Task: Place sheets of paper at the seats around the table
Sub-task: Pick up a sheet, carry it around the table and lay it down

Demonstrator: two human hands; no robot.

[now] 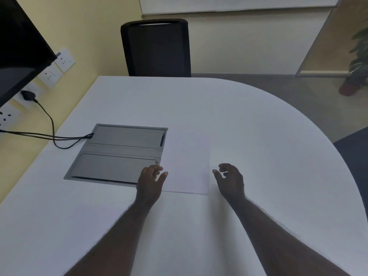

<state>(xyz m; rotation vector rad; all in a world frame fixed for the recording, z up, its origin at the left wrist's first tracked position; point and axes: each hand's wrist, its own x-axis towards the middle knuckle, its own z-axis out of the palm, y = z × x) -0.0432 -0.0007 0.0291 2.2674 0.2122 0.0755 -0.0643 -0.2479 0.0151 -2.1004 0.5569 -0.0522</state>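
Both hands loose, empty: L hand & R hand flank paper sheet on table.

From my feed the room looks dim and flat, with a cool grey cast over the white table. Shadows are soft; I can't tell where the light comes from. The sheet of paper barely separates from the tabletop. The wide lens bends straight lines near the edges, and the plant at right is blurred.
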